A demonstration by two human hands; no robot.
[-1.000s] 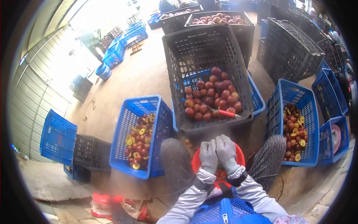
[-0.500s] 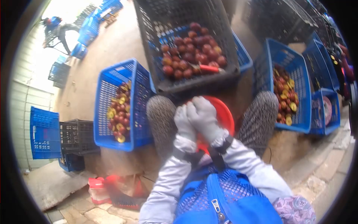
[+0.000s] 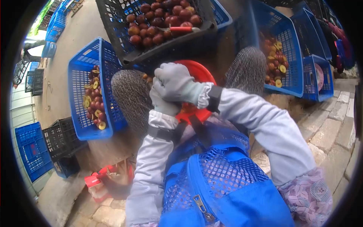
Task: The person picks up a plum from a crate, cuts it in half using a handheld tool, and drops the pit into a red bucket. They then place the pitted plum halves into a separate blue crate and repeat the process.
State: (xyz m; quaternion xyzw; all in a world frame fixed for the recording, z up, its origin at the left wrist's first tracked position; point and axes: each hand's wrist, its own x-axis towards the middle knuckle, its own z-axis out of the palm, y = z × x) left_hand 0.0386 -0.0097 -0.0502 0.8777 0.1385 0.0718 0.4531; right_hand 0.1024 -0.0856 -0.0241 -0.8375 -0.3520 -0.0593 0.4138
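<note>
My left hand [image 3: 163,101] and my right hand [image 3: 174,81], both in grey gloves, are clasped together above a red bucket [image 3: 207,76] between my knees. Fingers on both are curled closed, the right hand lapping over the left. Whatever lies between them is hidden. Just beyond, a black crate [image 3: 170,45] is tilted towards me with whole dark-red plums [image 3: 159,22] inside. A red-handled knife [image 3: 181,29] rests on the plums near the crate's front edge.
Blue crates with halved, yellow-fleshed plums stand on the left [image 3: 109,130] and right [image 3: 293,56]. A smaller blue crate [image 3: 317,94] is at far right. Black crates [image 3: 60,140], a blue one [image 3: 32,151] and a red-and-white carton [image 3: 96,187] are at left.
The view has swung, so the crates sit further left and higher in the picture. My hands stay clasped over the red bucket, with the right now further across the left.
</note>
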